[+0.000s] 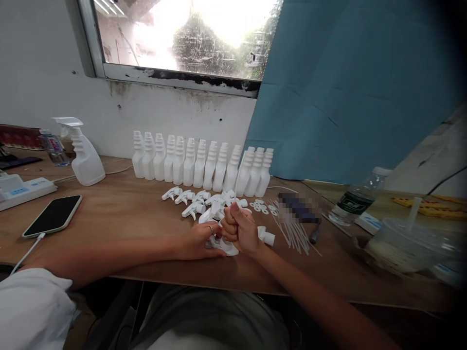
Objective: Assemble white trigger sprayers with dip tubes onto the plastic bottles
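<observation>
My left hand [204, 240], with a ring on one finger, is closed around a white trigger spray head [230, 250] low over the table's front part. Right beside it, my right hand [241, 229] makes a fist with the thumb on top. A thin white tube [239, 175] sticks up out of that fist, in front of the bottles. The tube's lower end is hidden by the fingers. Just beyond both hands lies a pile of white trigger spray heads [195, 208]. Another spray head [266, 236] lies to the right of my right wrist.
White bottles without tops [178, 160] stand in a row along the wall. Small white rings [260, 206] and loose thin tubes [292, 231] lie right of the pile. A complete spray bottle [86, 158] and a phone [53, 216] are left; a water bottle [353, 201] is right.
</observation>
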